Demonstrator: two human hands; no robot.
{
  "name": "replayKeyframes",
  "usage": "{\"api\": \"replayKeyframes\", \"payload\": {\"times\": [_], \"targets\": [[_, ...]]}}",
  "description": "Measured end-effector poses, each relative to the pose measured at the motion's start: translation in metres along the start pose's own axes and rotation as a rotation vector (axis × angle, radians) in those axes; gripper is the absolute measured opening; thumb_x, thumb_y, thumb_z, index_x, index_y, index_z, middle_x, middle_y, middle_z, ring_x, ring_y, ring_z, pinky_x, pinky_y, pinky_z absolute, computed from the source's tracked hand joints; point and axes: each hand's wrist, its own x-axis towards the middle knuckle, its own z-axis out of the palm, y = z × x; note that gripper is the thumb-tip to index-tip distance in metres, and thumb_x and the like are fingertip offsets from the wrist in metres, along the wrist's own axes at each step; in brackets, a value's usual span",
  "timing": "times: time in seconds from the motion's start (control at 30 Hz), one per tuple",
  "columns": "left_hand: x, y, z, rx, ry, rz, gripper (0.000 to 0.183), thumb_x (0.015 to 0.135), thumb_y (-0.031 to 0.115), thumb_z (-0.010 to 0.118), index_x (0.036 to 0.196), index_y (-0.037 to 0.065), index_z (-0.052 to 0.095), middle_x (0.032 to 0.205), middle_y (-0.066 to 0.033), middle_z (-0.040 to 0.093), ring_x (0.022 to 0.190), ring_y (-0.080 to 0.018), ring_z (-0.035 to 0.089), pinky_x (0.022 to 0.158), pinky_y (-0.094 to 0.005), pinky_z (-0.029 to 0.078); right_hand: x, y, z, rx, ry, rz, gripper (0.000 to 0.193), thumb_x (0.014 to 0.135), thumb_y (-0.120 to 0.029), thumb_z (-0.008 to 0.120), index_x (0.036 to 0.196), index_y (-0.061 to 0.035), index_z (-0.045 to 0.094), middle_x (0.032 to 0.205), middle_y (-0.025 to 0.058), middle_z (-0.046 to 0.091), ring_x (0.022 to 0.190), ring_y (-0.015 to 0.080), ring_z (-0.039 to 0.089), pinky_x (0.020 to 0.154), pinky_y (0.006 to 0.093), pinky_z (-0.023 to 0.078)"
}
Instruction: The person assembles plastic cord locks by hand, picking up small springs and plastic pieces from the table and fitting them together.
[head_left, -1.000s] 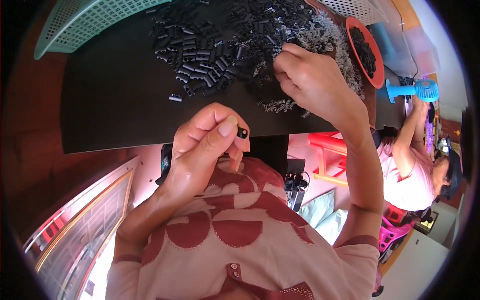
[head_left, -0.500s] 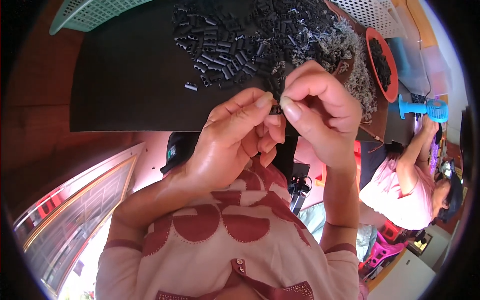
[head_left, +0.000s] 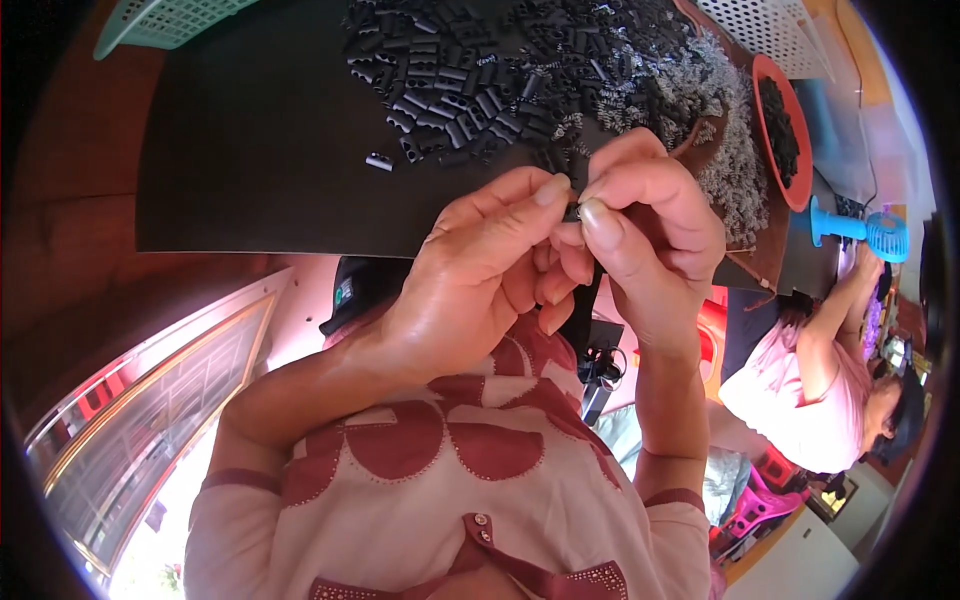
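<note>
In front of my chest, both hands meet at the table's near edge. My left hand (head_left: 490,240) pinches a small black plastic cord lock (head_left: 571,213) between thumb and fingers; most of it is hidden by the fingertips. The thumb and forefinger of my right hand (head_left: 650,225) close on the other end of that piece. Just beyond them lies a pile of black cord-lock bodies (head_left: 440,85) with side holes. It merges on the right with a heap of small metal springs (head_left: 735,160). One black body (head_left: 379,161) lies apart, left of the pile.
An orange-red bowl (head_left: 798,190) of small black parts stands right of the springs. Past it, a person in pink (head_left: 800,400) sits near a small blue fan (head_left: 885,236). A green basket (head_left: 165,25) and a white perforated basket (head_left: 765,30) stand at the back.
Both hands have shifted slightly right in the picture. My right fingertips are now closer against the black piece, which shows less than before.
</note>
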Motion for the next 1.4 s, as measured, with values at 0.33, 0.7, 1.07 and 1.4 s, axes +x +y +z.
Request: {"api": "replayKeyframes", "payload": {"times": [0.33, 0.7, 1.07, 1.4], "targets": [[-0.001, 0.006, -0.002, 0.149, 0.044, -0.054, 0.022, 0.100, 0.027, 0.045, 0.098, 0.006, 0.053, 0.078, -0.0035, 0.058, 0.064, -0.0086, 0.052, 0.054, -0.0259, 0.044, 0.004, -0.004, -0.003, 0.013, -0.064, 0.095, 0.023, 0.081, 0.009, 0.060, 0.102, 0.0014, 0.053, 0.093, 0.0077, 0.052, 0.071, 0.0063, 0.047, 0.062, 0.0188, 0.040], [-0.001, 0.032, -0.010, 0.250, -0.001, 0.040, 0.021, 0.099, 0.021, 0.048, 0.094, 0.001, 0.052, 0.076, -0.0092, 0.057, 0.061, -0.0146, 0.053, 0.053, -0.0264, 0.042, 0.085, -0.023, -0.033, -0.605, -0.212, 0.161, 0.013, 0.084, 0.000, 0.059, 0.097, -0.0015, 0.062, 0.087, -0.0004, 0.057, 0.067, 0.0028, 0.044, 0.057, 0.0179, 0.032], [0.011, 0.047, -0.023, 0.327, -0.064, -0.040, 0.020, 0.098, 0.019, 0.049, 0.093, 0.001, 0.055, 0.078, -0.0080, 0.058, 0.059, -0.0116, 0.052, 0.053, -0.0234, 0.040, 0.157, 0.034, -0.037, -1.246, -0.477, -0.153, 0.014, 0.082, -0.009, 0.062, 0.096, -0.0040, 0.062, 0.097, 0.0071, 0.057, 0.084, 0.0276, 0.061, 0.071, 0.0363, 0.049], [0.015, 0.055, -0.023, 0.340, -0.109, -0.123, 0.019, 0.099, 0.017, 0.047, 0.094, 0.000, 0.055, 0.081, -0.0093, 0.058, 0.063, -0.0108, 0.053, 0.058, -0.0243, 0.044, 0.174, 0.027, -0.054, -1.202, -0.462, -0.146, 0.013, 0.082, -0.002, 0.057, 0.095, -0.0025, 0.061, 0.092, 0.0111, 0.058, 0.081, 0.0330, 0.058, 0.069, 0.0389, 0.047]]}}
